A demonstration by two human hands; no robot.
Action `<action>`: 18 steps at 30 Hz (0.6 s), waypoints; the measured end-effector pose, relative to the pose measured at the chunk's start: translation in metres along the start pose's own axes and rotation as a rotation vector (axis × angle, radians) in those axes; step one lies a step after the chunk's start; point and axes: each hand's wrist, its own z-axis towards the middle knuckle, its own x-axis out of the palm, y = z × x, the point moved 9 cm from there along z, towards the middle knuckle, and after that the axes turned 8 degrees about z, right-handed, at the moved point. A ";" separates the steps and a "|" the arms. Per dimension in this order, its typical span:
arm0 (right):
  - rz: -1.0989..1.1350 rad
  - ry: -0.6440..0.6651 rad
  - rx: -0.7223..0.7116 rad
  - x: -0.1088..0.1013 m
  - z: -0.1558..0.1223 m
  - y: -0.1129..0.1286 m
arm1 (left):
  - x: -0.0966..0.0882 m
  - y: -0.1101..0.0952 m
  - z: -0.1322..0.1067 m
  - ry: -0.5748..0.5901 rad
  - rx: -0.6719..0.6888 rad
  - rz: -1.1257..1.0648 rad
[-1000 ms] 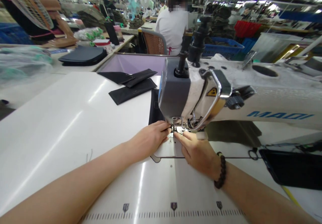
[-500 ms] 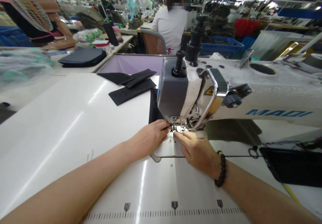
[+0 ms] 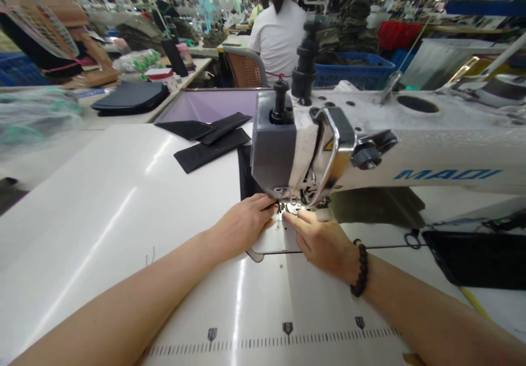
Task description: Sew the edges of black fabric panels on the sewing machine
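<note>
The sewing machine head [image 3: 273,141] stands before me, its lit presser foot [image 3: 293,208] low over the metal needle plate [image 3: 273,240]. Left of the foot, my left hand [image 3: 246,221] has fingers and thumb drawn together at the edge of a black fabric piece [image 3: 245,177], which runs back behind the machine head. My right hand [image 3: 322,240] lies on the plate to the right, index finger stretched to the front of the foot. A pale band wraps one right finger, and a dark bead bracelet [image 3: 360,267] circles that wrist. What lies under the fingertips is mostly hidden.
Several black strips [image 3: 211,149] lie at the back left of the white table [image 3: 102,256]. Olive fabric [image 3: 378,206] sits under the machine arm. Scissors [image 3: 412,238] and a black flat object [image 3: 476,259] are at right. A person in a white shirt [image 3: 277,40] sits ahead.
The camera view has shifted slightly, so the machine head appears a little farther left. Both hands stay by the presser foot with nearly the same pose.
</note>
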 end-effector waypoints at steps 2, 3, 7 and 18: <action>0.013 0.010 -0.014 -0.001 -0.001 0.001 | 0.000 -0.008 -0.005 0.060 -0.027 0.032; 0.023 0.014 -0.029 -0.001 -0.001 0.002 | 0.000 -0.014 -0.008 0.082 -0.028 0.051; 0.092 0.023 -0.122 -0.004 -0.006 0.008 | -0.001 -0.043 -0.018 0.093 0.064 0.137; 0.129 0.066 -0.440 -0.007 -0.022 0.037 | 0.004 -0.062 -0.020 0.215 0.182 0.129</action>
